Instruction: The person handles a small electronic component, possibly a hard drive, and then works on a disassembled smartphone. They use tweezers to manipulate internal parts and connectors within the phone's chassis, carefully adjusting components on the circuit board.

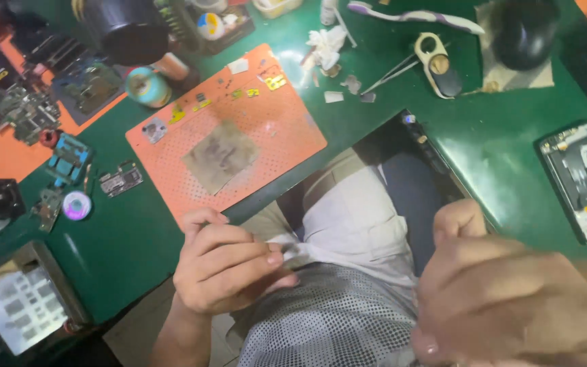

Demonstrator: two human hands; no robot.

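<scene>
My left hand [229,265] is held over my lap below the bench edge, its thumb and fingers pinched on a small white and metallic piece [288,249]. My right hand [511,292] is close to the camera at the lower right, blurred, its fingers curled into a loose fist; nothing shows in it. An orange perforated work mat [266,129] with a grey square patch [220,156] lies on the green bench [130,231] just beyond my left hand.
An opened phone body [582,180] lies at the right. Tweezers [392,73], a toothbrush [416,16], crumpled tissue [324,42] and a dark mouse [524,30] sit at the back. Small circuit boards [69,163], a solder-wire spool [145,85] and a parts tray [22,306] crowd the left.
</scene>
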